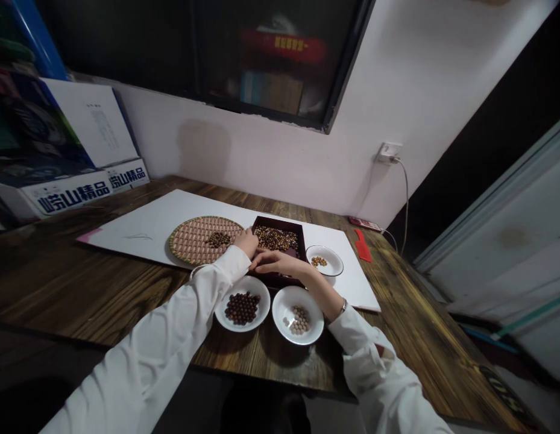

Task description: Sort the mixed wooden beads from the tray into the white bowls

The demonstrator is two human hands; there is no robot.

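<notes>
My left hand (pixel 247 242) is at the left wall of a dark box (pixel 300 232), its fingers curled together; anything between them is hidden. Just right of it, my right hand (pixel 275 263) reaches across the box's near left corner, its fingers stretched out to the left and slightly apart. Mixed brown and yellowish beads (pixel 277 239) fill the far part of the box. On the left, a round woven tray (pixel 187 238) carries a cluster of brown beads (pixel 219 240). Dark beads (pixel 242 308) lie in a white bowl (pixel 264 307) below my hands, and pale beads (pixel 300 319) in another bowl (pixel 285 334).
A third white bowl (pixel 336 263) with a few yellowish beads stands right of the box. The box and tray rest on a white board (pixel 135 226) on the wooden table (pixel 397 313). A red comb-shaped object (pixel 362 246) and a phone-like item (pixel 364 223) lie at right; cartons (pixel 81 190) stand back left.
</notes>
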